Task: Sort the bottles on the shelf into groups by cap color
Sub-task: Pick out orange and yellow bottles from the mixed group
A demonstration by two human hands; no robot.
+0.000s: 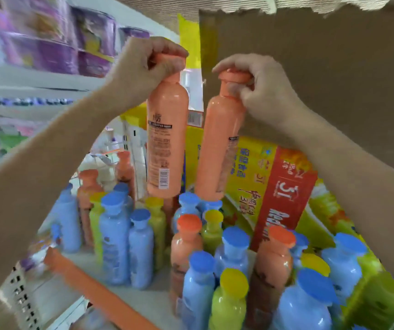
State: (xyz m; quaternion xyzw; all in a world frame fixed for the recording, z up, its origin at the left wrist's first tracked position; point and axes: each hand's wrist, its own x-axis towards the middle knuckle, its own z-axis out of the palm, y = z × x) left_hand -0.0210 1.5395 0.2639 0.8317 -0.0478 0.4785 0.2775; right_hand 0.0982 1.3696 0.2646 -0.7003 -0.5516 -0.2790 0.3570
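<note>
1. Two orange-capped bottles hang upright at mid-frame, clear of the shelf: the left orange bottle and the right orange bottle, near each other but apart.
2. Below them, blue-capped bottles, yellow-capped bottles and standing orange bottles stand mixed on the white shelf. A fallen orange bottle lies flat at lower left.
3. A red-and-yellow carton leans behind the bottles. Brown cardboard fills the upper right, and blurred purple packages sit at upper left.
4. The left hand grips the left orange bottle by its cap, fingers curled round it.
5. The right hand grips the cap of the right orange bottle likewise.
</note>
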